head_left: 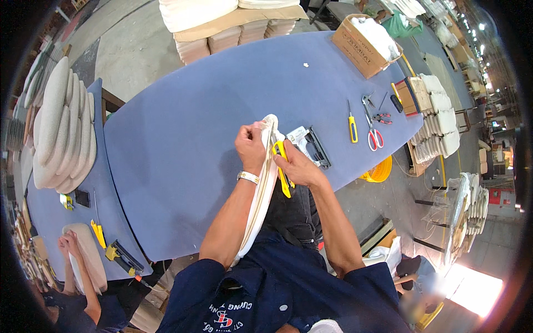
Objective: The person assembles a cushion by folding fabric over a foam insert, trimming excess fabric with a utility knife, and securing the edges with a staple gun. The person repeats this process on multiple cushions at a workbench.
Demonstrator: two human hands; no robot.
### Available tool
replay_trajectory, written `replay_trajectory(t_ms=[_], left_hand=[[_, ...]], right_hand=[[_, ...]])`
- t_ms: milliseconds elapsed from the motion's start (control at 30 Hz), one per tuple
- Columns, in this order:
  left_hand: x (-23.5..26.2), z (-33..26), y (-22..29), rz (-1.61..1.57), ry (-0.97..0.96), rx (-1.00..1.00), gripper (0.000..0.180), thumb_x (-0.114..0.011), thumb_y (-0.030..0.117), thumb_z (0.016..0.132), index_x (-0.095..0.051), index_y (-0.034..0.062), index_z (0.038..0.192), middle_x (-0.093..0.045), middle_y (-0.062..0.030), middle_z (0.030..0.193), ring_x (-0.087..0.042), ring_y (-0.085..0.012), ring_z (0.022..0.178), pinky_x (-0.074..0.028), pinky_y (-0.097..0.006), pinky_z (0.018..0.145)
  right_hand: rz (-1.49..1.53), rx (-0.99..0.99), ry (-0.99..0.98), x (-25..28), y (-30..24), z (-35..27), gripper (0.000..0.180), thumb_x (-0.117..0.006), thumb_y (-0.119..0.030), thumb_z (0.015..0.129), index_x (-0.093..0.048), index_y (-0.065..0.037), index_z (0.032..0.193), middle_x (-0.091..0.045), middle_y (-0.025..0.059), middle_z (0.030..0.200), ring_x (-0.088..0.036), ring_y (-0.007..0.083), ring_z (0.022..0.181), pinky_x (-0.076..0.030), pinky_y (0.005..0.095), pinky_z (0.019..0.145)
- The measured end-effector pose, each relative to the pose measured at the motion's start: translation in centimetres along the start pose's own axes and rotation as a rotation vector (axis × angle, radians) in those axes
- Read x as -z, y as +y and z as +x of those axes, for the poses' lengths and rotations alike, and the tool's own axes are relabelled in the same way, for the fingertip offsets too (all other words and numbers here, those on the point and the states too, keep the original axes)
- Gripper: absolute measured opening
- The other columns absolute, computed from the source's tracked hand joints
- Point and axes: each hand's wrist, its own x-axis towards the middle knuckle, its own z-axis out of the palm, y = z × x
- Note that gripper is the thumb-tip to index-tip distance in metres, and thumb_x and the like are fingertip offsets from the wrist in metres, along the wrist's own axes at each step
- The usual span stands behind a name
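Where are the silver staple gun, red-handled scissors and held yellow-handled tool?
Silver staple gun (pixel 298 135): head view, body.
Red-handled scissors (pixel 372 131): head view, near the pivot.
Held yellow-handled tool (pixel 285 184): head view, lower handle.

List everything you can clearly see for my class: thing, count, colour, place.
Broad flat tables: two, blue-grey, centre and left.
Long padded fabric strip: one, white and tan, centre.
Slim hand tool, type unclear: one, yellow, centre.
Staple guns: two, white and black centre, black and yellow left.
Thin-shafted tools: two, yellow handles, right and left.
Long metal scissors: one, red handles, right.
Short pliers: one or more, red and dark, beside scissors.
Open cardboard box: one, brown, far right corner.
Round plastic basket: one, yellow, below right edge.
Padded cushions: many, cream, left, far side, right.
Other people: two, navy left, blurred lower right.
Shirt: one, navy, bottom centre.
Left hand: one, bare, gripping strip.
Right hand: one, bare, gripping slim tool.
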Motion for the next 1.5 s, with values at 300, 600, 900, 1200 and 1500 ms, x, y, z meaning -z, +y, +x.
replay_trajectory(t_ms=[300,600,900,1200,1500], left_hand=[[4.6,1.5,1.9,-0.743,-0.119,0.608,0.016,-0.059,0.014,0.105,-0.061,0.0027,0.093,-0.067,-0.0188,0.127,-0.066,-0.0211,0.110,-0.056,-0.038,0.099],[5.8,-3.4,4.8,-0.135,-0.588,0.185,0.018,-0.071,0.017,0.095,-0.080,0.0031,0.104,-0.035,-0.0120,0.165,-0.035,-0.0273,0.150,-0.032,-0.040,0.119],[4.4,-4.3,5.1,0.113,-0.579,-0.031,0.034,-0.071,0.018,0.095,-0.071,0.0074,0.128,-0.040,-0.0144,0.162,-0.034,-0.0313,0.151,-0.027,-0.041,0.123],[4.3,-0.7,5.5,0.271,-0.483,-0.007,0.048,-0.073,0.012,0.090,-0.062,0.0048,0.137,-0.060,-0.0156,0.140,-0.057,-0.0291,0.131,-0.043,-0.039,0.112],[3.2,-1.2,5.2,0.379,-0.485,-0.088,0.049,-0.069,0.008,0.092,-0.059,0.0030,0.139,-0.059,-0.0157,0.139,-0.056,-0.0277,0.130,-0.043,-0.038,0.111]], right_hand=[[0.180,-0.025,0.188,-1.7,-0.4,-2.4,0.031,-0.057,-0.022,0.101,-0.048,0.003,0.119,-0.067,0.0202,0.088,-0.070,0.0300,0.077,-0.056,0.0413,0.072],[0.788,-0.005,0.208,-1.4,-0.2,-2.9,0.017,-0.067,-0.014,0.100,-0.060,-0.003,0.110,-0.064,0.0050,0.081,-0.062,0.0131,0.060,-0.050,0.0267,0.053],[0.922,-0.006,0.362,-1.5,2.9,-3.1,0.018,-0.073,-0.004,0.092,-0.060,-0.004,0.104,-0.066,0.0079,0.083,-0.062,0.0157,0.060,-0.051,0.0296,0.054],[0.872,-0.380,0.647,1.5,16.5,-16.4,0.015,-0.071,-0.007,0.094,-0.061,-0.003,0.105,-0.069,0.0103,0.086,-0.062,0.0148,0.059,-0.051,0.0266,0.054],[0.464,0.046,0.458,-0.2,3.9,-2.2,0.040,-0.076,-0.022,0.092,-0.068,-0.005,0.128,-0.067,0.0012,0.085,-0.061,0.0118,0.070,-0.052,0.0289,0.065]])
